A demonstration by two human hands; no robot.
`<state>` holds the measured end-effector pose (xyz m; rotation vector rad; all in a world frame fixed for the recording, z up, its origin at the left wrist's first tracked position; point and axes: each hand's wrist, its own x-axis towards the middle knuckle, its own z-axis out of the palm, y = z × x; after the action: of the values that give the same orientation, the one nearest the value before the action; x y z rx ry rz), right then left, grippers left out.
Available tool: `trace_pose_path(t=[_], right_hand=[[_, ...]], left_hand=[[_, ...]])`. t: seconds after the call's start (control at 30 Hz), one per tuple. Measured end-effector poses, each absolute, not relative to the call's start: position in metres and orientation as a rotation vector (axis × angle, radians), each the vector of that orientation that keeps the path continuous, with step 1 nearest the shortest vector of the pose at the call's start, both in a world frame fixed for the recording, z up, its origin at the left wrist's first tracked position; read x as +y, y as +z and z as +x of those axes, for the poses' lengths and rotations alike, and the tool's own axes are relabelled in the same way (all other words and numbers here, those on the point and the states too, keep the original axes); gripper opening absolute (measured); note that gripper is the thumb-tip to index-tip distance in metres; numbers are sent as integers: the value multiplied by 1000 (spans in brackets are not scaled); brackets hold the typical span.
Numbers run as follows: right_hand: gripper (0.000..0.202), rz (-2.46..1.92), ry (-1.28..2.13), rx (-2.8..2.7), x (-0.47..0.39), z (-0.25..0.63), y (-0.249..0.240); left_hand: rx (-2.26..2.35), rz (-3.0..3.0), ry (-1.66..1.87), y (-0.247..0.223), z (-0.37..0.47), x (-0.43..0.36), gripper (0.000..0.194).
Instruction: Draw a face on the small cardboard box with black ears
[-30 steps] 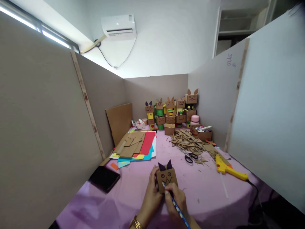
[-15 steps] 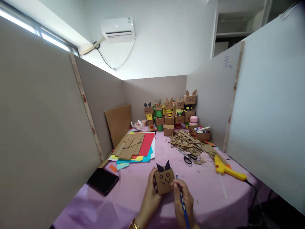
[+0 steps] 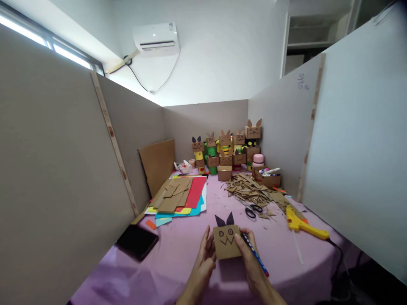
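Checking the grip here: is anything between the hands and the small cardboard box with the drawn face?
Nothing visible. The left hand and right hand press directly on the sides of the brown cardboard box with dark ears; the right also holds a blue pencil.

We've got a small brown cardboard box (image 3: 227,242) upright over the purple tablecloth, face toward us: two round eyes, a zigzag mouth, two dark pointed ears on top. Against its right side, a blue pencil (image 3: 256,255) with a red end slants down and right.
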<state>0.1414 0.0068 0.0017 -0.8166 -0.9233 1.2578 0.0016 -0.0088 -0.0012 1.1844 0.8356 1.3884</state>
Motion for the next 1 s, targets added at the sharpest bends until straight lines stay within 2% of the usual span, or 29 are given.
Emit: trace_pose_path(t=[0.17, 0.43, 0.87, 1.0], right_hand=[[45, -810, 1254, -919, 4, 142, 2], [46, -833, 1235, -948, -1, 142, 7], [43, -836, 1238, -962, 2, 141, 4], [43, -836, 1240, -970, 2, 141, 4]], left_hand=[[968, 1101, 1451, 0, 11, -12, 70], [1106, 1181, 1481, 16, 17, -20, 57], [1167, 1222, 1477, 14, 19, -23, 60], [1146, 1245, 1455, 14, 17, -26, 56]])
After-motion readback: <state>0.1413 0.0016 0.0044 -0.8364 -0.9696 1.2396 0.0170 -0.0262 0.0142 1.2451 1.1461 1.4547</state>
